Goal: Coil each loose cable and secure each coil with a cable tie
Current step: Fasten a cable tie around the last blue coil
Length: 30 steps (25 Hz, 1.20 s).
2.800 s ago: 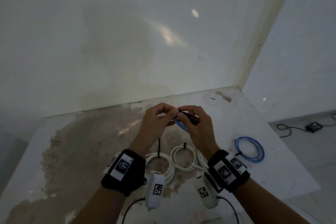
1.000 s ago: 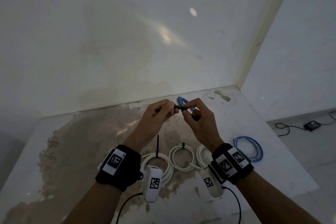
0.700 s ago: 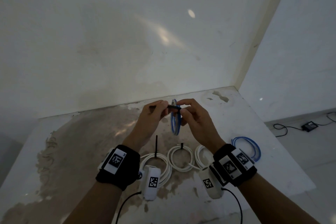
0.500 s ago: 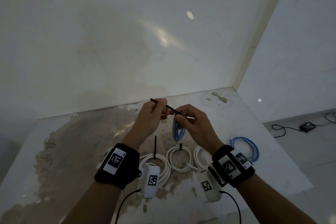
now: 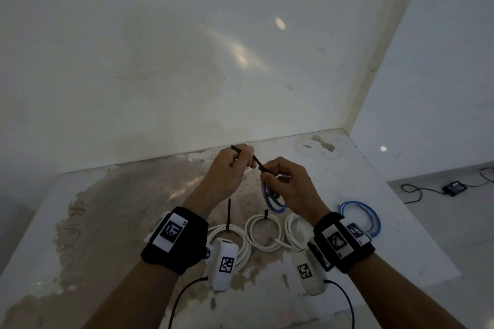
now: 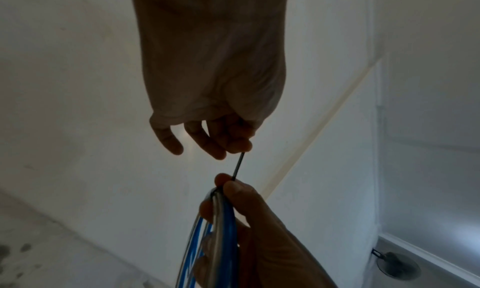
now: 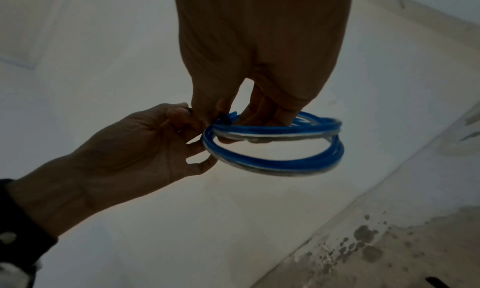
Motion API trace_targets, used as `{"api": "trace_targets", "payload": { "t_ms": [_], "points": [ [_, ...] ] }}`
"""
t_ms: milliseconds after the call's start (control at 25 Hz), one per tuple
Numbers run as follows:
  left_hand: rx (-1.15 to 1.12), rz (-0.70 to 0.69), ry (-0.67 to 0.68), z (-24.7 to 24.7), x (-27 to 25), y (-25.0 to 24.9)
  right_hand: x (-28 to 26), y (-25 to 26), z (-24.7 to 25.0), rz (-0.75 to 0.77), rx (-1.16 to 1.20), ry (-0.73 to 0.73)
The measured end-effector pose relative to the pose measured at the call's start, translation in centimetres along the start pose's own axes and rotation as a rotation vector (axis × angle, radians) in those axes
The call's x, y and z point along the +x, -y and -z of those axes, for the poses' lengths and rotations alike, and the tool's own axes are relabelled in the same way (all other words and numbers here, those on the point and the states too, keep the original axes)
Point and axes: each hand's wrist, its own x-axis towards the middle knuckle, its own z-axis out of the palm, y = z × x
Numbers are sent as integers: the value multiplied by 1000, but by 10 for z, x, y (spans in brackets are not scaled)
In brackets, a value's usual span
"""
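Note:
My right hand (image 5: 266, 172) pinches the top of a small blue cable coil (image 5: 272, 199), which hangs below it above the table. A black cable tie (image 5: 255, 160) wraps that pinched spot, and its tail runs up and left to my left hand (image 5: 244, 159), which pinches it. In the left wrist view the left fingertips (image 6: 228, 146) hold the thin tie (image 6: 239, 166) above the right thumb (image 6: 233, 189) and the blue coil (image 6: 207, 241). The right wrist view shows the blue coil (image 7: 272, 163) as a full ring, with the tie's head (image 7: 224, 120) at the pinch.
Three tied white coils (image 5: 230, 238) (image 5: 264, 232) (image 5: 292, 226) lie on the stained table (image 5: 120, 208) under my wrists. A tied blue coil (image 5: 361, 218) lies near the table's right edge. A wall stands close behind, and a black box with a cord (image 5: 454, 188) is on the floor.
The blue coil has swung from above my fingers to hang below my right hand. My left hand has drawn the tie's tail out, up and to the left.

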Motion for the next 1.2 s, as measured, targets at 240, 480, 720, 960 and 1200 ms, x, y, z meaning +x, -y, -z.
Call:
{"api": "trace_targets", "payload": {
  "t_ms": [240,480,720,960,1200],
  "points": [
    [-112,165,-71,-13,-11,31,-10,-11,-7,-19,1,-3],
    [189,391,149,-36,-68,127,-48,-64,25,-182,-378,34],
    [714,417,48,-46,-159,225,-70,-121,80,-312,-736,12],
    [817,532,80,-39,-204,244,-69,-169,128,-423,-1075,169],
    [789,660,168,-43,-215,260,-65,-189,117,-348,-1126,407]
  ]
}}
